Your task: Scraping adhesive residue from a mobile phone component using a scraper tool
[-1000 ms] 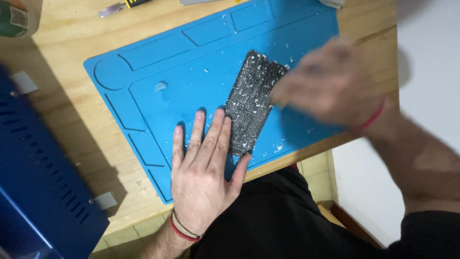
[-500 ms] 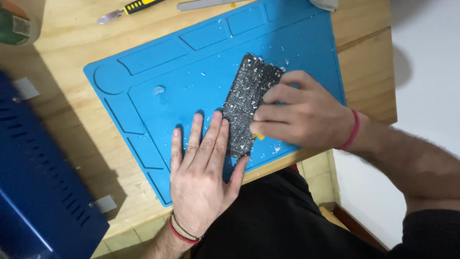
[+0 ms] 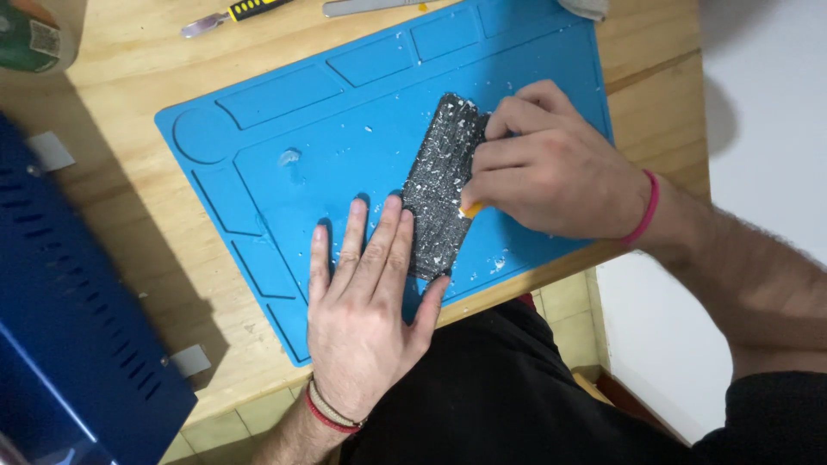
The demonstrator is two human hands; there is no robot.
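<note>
A dark rectangular panel covered in whitish flecks lies tilted on a blue work mat. My left hand rests flat on the mat, fingers spread, its fingertips and thumb touching the panel's lower left end. My right hand is closed around a small orange-tipped tool and presses it against the panel's right edge. Most of the tool is hidden inside the fist. White scrapings are scattered on the mat around the panel.
The mat sits on a wooden table. A dark blue box stands at the left edge. A yellow-handled tool and a grey tool lie at the far edge. A green container sits top left.
My right hand came down from a blurred swing onto the panel, then slid farther up along its right edge. The left hand has stayed flat in place.
</note>
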